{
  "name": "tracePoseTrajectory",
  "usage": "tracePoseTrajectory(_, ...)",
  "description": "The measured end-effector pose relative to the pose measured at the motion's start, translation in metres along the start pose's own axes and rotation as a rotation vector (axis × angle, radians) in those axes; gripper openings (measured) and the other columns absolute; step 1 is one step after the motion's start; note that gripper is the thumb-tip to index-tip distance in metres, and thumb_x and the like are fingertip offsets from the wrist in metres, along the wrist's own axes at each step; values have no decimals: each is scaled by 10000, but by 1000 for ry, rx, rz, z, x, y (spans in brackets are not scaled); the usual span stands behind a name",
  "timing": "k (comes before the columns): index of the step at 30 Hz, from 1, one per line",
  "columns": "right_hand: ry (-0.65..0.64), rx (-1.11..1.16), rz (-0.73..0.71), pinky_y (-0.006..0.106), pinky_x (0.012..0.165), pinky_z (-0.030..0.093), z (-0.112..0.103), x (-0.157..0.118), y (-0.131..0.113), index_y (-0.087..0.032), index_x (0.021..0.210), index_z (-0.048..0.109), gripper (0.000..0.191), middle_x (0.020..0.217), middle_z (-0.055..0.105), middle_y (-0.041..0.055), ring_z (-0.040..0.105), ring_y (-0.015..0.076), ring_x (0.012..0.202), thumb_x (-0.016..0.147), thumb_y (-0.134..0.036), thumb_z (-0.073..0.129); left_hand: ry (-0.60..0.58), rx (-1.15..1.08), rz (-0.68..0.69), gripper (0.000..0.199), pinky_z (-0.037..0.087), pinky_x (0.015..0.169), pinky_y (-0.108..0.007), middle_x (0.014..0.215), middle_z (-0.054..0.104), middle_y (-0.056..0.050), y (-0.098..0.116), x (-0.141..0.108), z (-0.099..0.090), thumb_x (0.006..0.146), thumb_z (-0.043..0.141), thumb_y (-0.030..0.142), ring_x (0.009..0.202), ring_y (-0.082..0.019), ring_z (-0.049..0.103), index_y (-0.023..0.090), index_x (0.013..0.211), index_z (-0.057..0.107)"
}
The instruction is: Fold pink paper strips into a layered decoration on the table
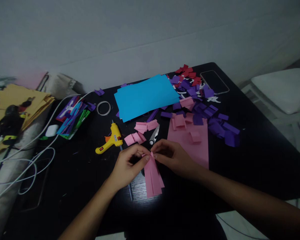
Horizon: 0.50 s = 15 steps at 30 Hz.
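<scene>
From my head view, I'm gathering the narrow end of the folded pink paper (152,178), which fans toward six o'clock. My left hand (127,163) and right hand (176,158) pinch it between narrowed fingertips. I judge the next move needs a light, level grip; the scissors (154,134) lie near, at twelve, the glue gun (112,140) at ten.

I can't read any words, brands, numbers or signs here. On the left part of my table (76,176), the yellow glue gun (113,137) carries a small pale label (115,137) on its body, but its print is too small and blurred for me to make out.
</scene>
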State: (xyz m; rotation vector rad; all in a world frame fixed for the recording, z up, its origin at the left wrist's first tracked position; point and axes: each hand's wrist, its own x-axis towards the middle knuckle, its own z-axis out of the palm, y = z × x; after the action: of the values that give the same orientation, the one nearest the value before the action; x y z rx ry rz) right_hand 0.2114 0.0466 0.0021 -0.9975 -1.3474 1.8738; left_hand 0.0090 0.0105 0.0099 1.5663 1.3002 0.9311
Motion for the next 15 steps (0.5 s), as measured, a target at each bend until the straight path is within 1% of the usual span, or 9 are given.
tracePoseTrajectory(5,-14,-1,-13,296,756,530,0,1,1,-191,933,686,116,887,703,19,665,156,811,828,-228,719,-1,-32,-41,101,482,595,-226,753,702,-29,1,1,0,915,700,262,655,-134,612,170,895,737)
tracePoseTrajectory(10,-53,-15,-40,303,766,528,-2,0,-1,-187,976,680,131,911,695,23,671,158,831,845,-192,690,-12,-125,-84,93,475,594,-216,734,689,-13,1,1,-1,910,711,257,631,-119,598,168,901,737)
tracePoseTrajectory(12,-80,-94,-101,308,764,533,-6,0,-5,-196,1037,681,197,941,687,26,669,159,837,844,-159,685,-22,-167,-102,96,471,592,-212,737,688,-10,0,2,-1,910,714,261,631,-115,597,169,909,738)
tracePoseTrajectory(15,-143,-264,-301,320,773,549,-11,0,-11,-225,1132,707,337,1053,649,48,647,165,868,816,-106,712,-36,-227,-125,92,471,596,-210,751,688,-11,0,2,-2,897,731,257,640,-114,602,167,917,732)
